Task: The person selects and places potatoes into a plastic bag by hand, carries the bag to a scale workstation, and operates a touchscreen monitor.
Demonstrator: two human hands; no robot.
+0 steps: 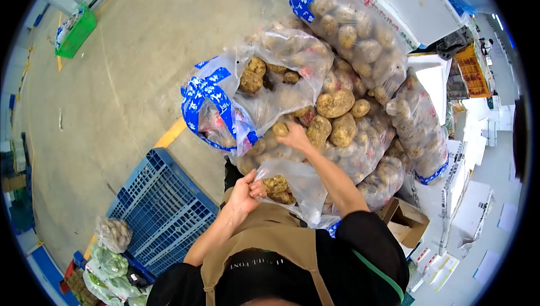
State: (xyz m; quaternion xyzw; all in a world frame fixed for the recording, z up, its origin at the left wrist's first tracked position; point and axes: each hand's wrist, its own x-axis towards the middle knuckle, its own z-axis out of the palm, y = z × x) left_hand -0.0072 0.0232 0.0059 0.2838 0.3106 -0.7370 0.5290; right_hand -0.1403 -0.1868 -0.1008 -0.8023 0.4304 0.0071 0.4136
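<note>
My right hand (295,136) is closed around a small potato (279,129) above the heap of bagged potatoes. Pinched in my left hand (245,193) is the rim of a clear plastic bag (306,181), which is open in front of my apron. Muddy potatoes (276,184) show inside that bag. Just beyond my right hand, loose larger potatoes (335,104) lie on top of the filled sacks. A big open clear sack (281,47) with a blue-and-white printed end (208,100) lies to the left, some potatoes visible in its mouth.
Full potato sacks (365,30) are piled at the back and right. White boxes (402,2) stand behind them. A blue plastic pallet (163,193) lies at left, with bagged vegetables (109,261) near it. A cardboard box (405,221) sits at right; a green crate (77,31) stands far left.
</note>
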